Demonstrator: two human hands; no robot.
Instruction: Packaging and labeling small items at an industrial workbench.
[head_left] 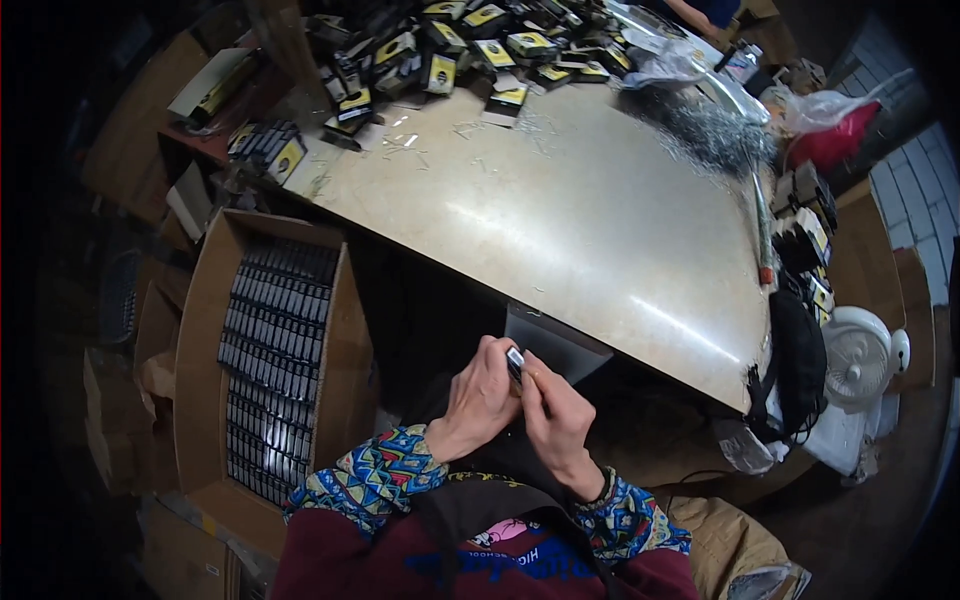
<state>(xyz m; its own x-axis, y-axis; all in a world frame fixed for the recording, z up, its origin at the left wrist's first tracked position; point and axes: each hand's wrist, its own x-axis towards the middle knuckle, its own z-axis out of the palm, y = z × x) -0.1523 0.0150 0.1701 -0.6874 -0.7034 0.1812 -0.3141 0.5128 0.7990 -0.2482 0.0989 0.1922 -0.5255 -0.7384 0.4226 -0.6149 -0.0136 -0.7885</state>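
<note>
Close in front of my body, just off the table's near edge, both hands meet around a small dark piece with a shiny light face [515,362]. My left hand [474,398] is closed on one side of it. From the other side, my right hand [557,412] pinches it between thumb and bent fingers. Most of the piece is hidden by the fingers, so its exact kind does not show. To the left stands an open cardboard carton [336,375] packed with rows of similar small black-and-grey pieces [278,345].
Small black-and-yellow boxes [440,72] lie heaped at the back of the table [560,215]. A pile of thin metal pins [715,135] sits at the far right, with loose ones scattered about. A white fan [857,362] and a black bag [797,350] are at the right.
</note>
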